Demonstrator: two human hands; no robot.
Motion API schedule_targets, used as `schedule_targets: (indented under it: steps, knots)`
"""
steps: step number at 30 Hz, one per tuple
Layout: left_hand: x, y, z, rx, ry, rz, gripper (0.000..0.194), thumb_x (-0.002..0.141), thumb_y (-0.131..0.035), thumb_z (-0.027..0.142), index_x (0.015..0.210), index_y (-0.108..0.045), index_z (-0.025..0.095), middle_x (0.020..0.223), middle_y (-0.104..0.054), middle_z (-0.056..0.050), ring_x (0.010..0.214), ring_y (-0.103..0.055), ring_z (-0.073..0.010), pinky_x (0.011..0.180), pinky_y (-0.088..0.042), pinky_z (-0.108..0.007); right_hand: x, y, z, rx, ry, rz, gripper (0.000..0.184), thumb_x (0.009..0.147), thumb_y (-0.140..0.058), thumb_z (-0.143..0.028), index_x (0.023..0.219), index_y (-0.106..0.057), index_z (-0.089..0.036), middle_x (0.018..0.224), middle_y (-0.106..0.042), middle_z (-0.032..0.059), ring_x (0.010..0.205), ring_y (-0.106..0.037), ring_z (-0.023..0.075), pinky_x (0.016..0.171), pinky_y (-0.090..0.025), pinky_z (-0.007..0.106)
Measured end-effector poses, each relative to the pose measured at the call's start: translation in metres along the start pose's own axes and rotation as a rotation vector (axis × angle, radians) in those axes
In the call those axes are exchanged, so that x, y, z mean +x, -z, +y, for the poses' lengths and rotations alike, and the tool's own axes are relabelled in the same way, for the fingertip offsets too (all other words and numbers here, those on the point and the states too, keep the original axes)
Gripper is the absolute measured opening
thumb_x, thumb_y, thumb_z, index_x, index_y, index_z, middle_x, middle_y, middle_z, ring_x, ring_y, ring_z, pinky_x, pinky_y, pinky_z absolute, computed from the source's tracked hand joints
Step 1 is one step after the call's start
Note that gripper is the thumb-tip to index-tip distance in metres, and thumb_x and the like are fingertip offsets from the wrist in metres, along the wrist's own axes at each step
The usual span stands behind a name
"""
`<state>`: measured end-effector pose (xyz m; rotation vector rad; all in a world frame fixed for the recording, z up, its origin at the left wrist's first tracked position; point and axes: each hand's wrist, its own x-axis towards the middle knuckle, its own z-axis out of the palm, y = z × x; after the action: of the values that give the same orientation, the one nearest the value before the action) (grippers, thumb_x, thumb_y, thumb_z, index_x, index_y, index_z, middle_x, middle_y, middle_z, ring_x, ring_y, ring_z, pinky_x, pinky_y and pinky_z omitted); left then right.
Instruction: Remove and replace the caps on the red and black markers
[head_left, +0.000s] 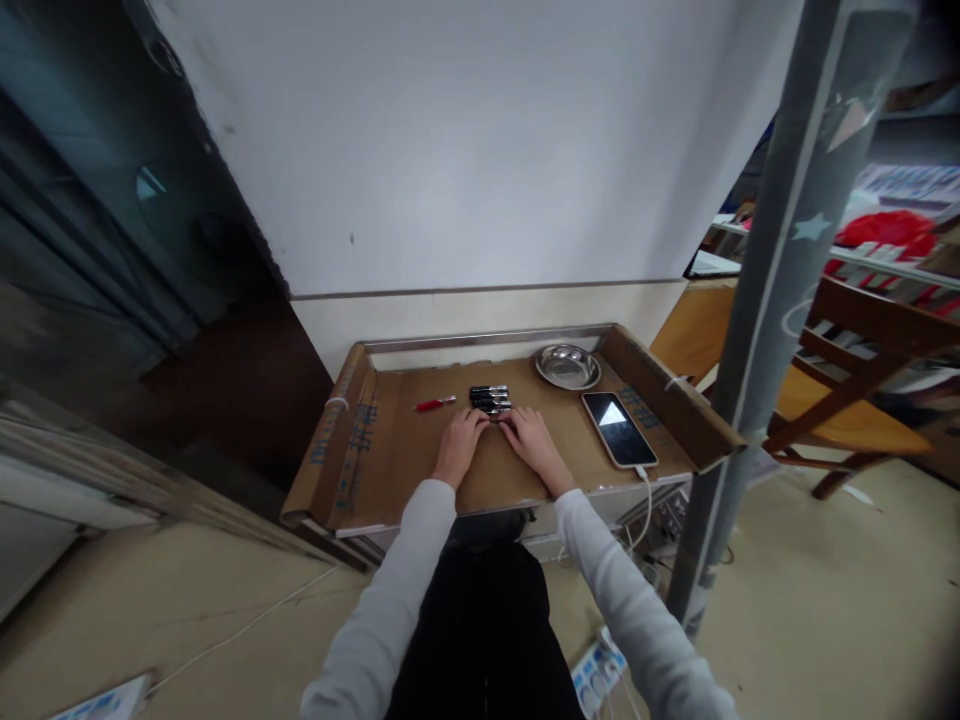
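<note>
Both my hands rest on a cardboard-covered table (390, 460), side by side near its middle. My left hand (460, 440) lies palm down with the fingers stretched toward a small row of dark batteries (490, 399). My right hand (529, 435) lies flat too, its fingertips touching the nearest battery. Neither hand grips anything. A red pen (436, 403) lies left of the batteries.
A round metal dish (568, 366) sits at the back right of the table. A phone (619, 428) with a white charging cable lies at the right. A grey pole (757, 330) stands by the right corner, a wooden chair (855, 390) beyond it. A power strip (596, 680) lies on the floor.
</note>
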<state>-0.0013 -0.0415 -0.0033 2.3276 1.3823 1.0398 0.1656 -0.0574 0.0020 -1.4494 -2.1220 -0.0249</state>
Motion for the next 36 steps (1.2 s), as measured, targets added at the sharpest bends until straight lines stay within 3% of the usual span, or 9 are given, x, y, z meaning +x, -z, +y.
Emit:
schedule_targets:
  steps: [9,15,21,28,36]
  knots:
    - [0.003,-0.004,0.006,-0.316,-0.034,0.026,0.018,0.087,-0.046,0.021,0.103,-0.054,0.022,0.097,-0.061,-0.003,0.091,-0.059,-0.0144,0.086,-0.045,-0.03,-0.001,0.005,-0.005,0.151,0.061,0.023,0.021,0.091,-0.039,-0.027,0.101,-0.056,-0.02,0.093,-0.062,0.007,0.087,-0.053,0.02,0.079,-0.041,0.033]
    - [0.006,-0.006,0.012,-0.349,0.006,-0.013,0.025,0.09,-0.038,0.023,0.113,-0.048,0.025,0.098,-0.065,-0.002,0.091,-0.062,-0.0142,0.082,-0.047,-0.029,-0.003,0.008,-0.002,0.165,0.063,0.042,0.021,0.091,-0.04,-0.031,0.099,-0.057,-0.022,0.091,-0.062,0.0056,0.085,-0.053,0.02,0.078,-0.041,0.032]
    - [0.01,-0.012,0.014,-0.112,-0.135,0.016,0.034,0.09,-0.037,0.021,0.123,-0.045,0.021,0.124,-0.053,-0.009,0.118,-0.047,-0.0192,0.1,-0.035,-0.038,-0.006,0.005,0.001,-0.098,-0.117,0.124,0.022,0.091,-0.038,-0.028,0.094,-0.059,-0.02,0.085,-0.061,0.0081,0.082,-0.051,0.0215,0.074,-0.035,0.031]
    - [0.005,-0.008,0.017,0.228,-0.136,-0.099,0.023,0.088,-0.045,0.032,0.105,-0.057,0.023,0.102,-0.058,-0.004,0.103,-0.049,-0.0192,0.089,-0.035,-0.036,-0.011,0.007,0.001,-0.301,-0.409,0.183,0.02,0.09,-0.039,-0.023,0.093,-0.058,-0.018,0.083,-0.063,0.0073,0.08,-0.051,0.02,0.073,-0.028,0.03]
    - [0.006,-0.006,0.014,0.204,-0.13,-0.024,0.023,0.09,-0.043,0.032,0.106,-0.055,0.021,0.101,-0.057,-0.003,0.094,-0.052,-0.0158,0.083,-0.035,-0.031,-0.009,0.011,-0.008,-0.218,-0.095,0.125,0.022,0.092,-0.037,-0.027,0.095,-0.058,-0.021,0.086,-0.063,0.0058,0.084,-0.051,0.0196,0.08,-0.031,0.031]
